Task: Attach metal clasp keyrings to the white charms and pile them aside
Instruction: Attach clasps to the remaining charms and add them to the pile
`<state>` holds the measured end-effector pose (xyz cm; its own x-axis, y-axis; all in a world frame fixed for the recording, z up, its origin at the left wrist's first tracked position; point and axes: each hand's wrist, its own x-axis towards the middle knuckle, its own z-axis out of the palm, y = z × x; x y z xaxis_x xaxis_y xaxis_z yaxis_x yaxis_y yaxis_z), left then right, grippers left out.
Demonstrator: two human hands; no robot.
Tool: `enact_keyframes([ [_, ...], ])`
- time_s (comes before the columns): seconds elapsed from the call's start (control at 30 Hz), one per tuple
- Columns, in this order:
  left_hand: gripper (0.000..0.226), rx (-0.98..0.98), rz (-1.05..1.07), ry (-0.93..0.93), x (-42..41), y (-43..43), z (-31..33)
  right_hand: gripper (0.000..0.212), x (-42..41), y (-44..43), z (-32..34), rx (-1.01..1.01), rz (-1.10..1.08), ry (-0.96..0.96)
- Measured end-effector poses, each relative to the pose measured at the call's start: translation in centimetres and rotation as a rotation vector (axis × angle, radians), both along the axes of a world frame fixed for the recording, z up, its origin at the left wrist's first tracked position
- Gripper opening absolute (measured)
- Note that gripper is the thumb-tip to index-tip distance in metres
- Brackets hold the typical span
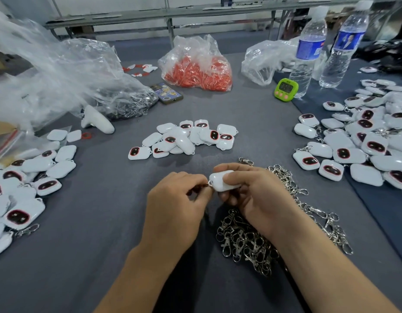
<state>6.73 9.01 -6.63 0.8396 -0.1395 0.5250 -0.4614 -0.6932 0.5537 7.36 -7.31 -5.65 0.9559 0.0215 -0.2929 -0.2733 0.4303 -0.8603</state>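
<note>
Near the middle of the bench's (94, 222) front edge, held just above the grey cloth, the white charm (221, 180) lies with its long axis running left to right. Its small loop corner is at the left end, pointing into the other hand's fingertips.

The right hand (256, 199) grips the charm's body, thumb on top and fingers curled beneath, palm turned inward. The left hand (175, 208) is the nearer one to the loop. Its thumb and forefinger are pressed together on a metal clasp (206, 185), of which only a glint shows at the loop. I cannot tell whether the clasp has passed through the loop yet. Both wrists angle in from the front edge, knuckles up, so the hands meet head-on along the charm's axis. Judging by that, the coming move is a short push or twist along that same line.

Loose clasps (247, 240) lie heaped under and just right of the right wrist. Unfitted charms (184, 137) sit in a pile further back, at the bench's centre. Finished charms (364, 141) are piled toward the right edge, and more lie at the left.
</note>
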Motion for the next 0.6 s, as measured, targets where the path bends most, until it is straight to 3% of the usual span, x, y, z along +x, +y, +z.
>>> enact_keyframes([
  [0.1,0.015,-0.346,-0.139,0.417,0.6,-0.1,0.2,0.022,0.1,-0.3,0.2,0.01,-0.008,0.018],
  [0.2,0.017,-0.436,-0.127,0.475,1.4,-0.2,0.2,0.023,0.1,-0.3,0.0,0.018,-0.038,0.014],
  [0.3,0.017,-0.378,-0.072,0.378,1.0,-0.3,0.0,0.024,0.0,0.1,-0.1,0.023,-0.069,-0.02],
  [0.47,0.024,0.282,0.058,-0.159,0.7,-0.1,-0.2,0.026,-0.3,0.7,-0.5,-0.032,-0.058,-0.086],
  [0.53,0.022,0.329,0.072,-0.217,0.8,-0.1,-0.4,0.025,-0.2,0.7,-0.5,-0.021,-0.059,-0.084],
  [0.6,0.012,0.201,0.058,-0.15,0.8,-0.1,-0.6,0.025,-0.1,0.6,-0.4,0.015,-0.055,-0.063],
])
